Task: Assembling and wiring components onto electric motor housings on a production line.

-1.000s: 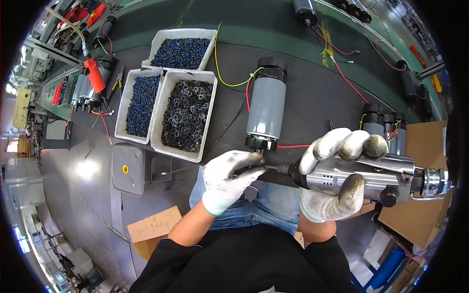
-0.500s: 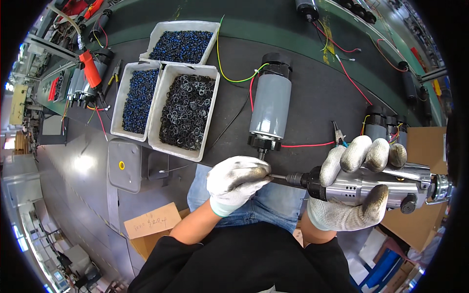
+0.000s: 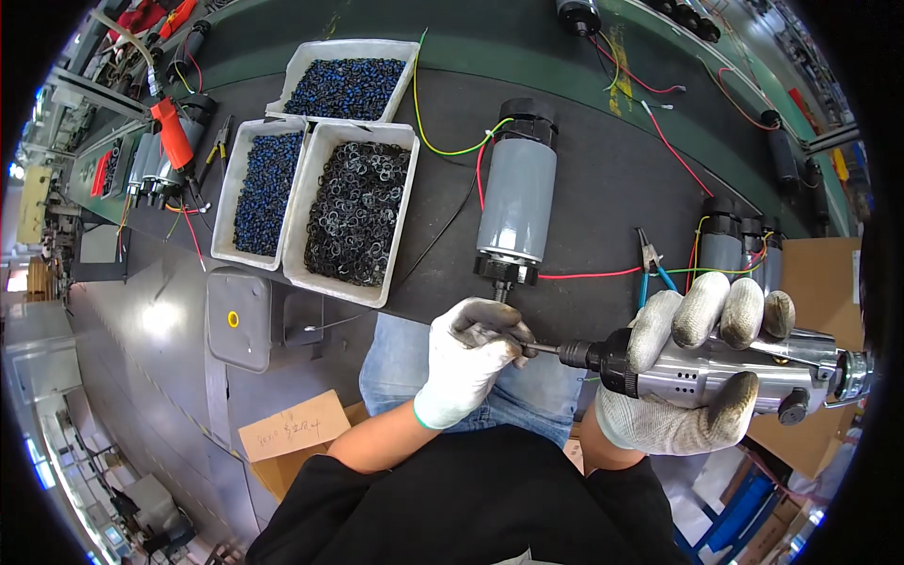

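- A dark table (image 3: 603, 207) is spread beyond both hands.
- A cardboard box (image 3: 294, 424) is set below and left of the left hand; its flap is marked with dark handwriting (image 3: 287, 431).
- A white tray (image 3: 402, 226), beyond and left of the left hand, is filled with small dark rings.
- A motor (image 3: 517, 202) is laid on the table just beyond the left hand: a smooth grey cylinder, capped in black at both ends, with a dark shaft (image 3: 502, 293) pointed toward that hand.
- A power tool (image 3: 673, 372), silver-bodied, black-collared and pierced by small holes, is held level in the right hand.
- The right hand (image 3: 654, 422), gloved in white, is clamped around the power tool.
- The left hand (image 3: 468, 363) is curled, its fingertips brought together at the bit's tip; what is pinched there cannot be told.
- Blue-handled pliers (image 3: 649, 256) are left spread beyond the right hand.
- A thin bit (image 3: 543, 347) is pointed from the power tool toward the left hand.
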A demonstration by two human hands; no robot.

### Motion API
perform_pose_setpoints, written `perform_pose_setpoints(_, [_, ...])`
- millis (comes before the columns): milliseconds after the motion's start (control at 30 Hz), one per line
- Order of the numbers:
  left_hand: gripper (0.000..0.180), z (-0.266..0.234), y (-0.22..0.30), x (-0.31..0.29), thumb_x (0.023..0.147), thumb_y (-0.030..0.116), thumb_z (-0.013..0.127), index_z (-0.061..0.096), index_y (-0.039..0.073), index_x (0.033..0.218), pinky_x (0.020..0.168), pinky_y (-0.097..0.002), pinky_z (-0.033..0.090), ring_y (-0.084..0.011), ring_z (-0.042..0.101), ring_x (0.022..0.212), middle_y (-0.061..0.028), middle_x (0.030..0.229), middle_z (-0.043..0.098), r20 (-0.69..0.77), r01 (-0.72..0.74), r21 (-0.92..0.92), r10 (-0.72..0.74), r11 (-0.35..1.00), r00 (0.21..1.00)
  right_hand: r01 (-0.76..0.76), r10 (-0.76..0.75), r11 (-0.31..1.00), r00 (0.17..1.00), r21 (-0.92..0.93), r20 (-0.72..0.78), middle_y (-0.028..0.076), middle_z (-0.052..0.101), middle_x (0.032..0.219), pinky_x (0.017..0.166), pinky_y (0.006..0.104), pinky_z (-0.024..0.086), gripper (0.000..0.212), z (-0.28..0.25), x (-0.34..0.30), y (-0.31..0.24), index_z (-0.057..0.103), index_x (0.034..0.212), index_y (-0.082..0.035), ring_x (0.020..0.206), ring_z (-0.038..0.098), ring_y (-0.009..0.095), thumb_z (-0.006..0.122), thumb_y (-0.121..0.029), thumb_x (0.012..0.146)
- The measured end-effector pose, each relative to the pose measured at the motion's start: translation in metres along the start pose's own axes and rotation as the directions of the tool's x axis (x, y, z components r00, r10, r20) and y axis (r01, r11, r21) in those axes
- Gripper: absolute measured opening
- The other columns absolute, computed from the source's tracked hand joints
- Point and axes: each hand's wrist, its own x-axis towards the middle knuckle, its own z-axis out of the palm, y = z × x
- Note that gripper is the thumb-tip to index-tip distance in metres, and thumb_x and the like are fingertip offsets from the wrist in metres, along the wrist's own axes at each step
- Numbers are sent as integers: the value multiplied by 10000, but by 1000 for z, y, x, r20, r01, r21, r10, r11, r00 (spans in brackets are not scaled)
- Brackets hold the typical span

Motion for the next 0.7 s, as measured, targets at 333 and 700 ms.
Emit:
perform_pose_setpoints(333, [463,5,2,-12,863,168,893,625,-36,1181,679,-368,639,-294,761,840,-218,1011,739,-78,-21,180,36,983,996,14,-14,999,1000,-33,18,53,469,1023,487,312,615,556,-4,3,-2,486,1427,27,877,503,197,690,-172,949])
perform_pose_setpoints(700, [662,7,35,9,861,185,850,581,-49,1418,748,-337,603,-259,763,877,-196,1074,764,231,-221,973,245,-69,942,49,-29,986,992,-162,122,73,531,1060,521,318,599,580,-17,-3,21,480,1464,-41,897,552,230,706,-219,960])
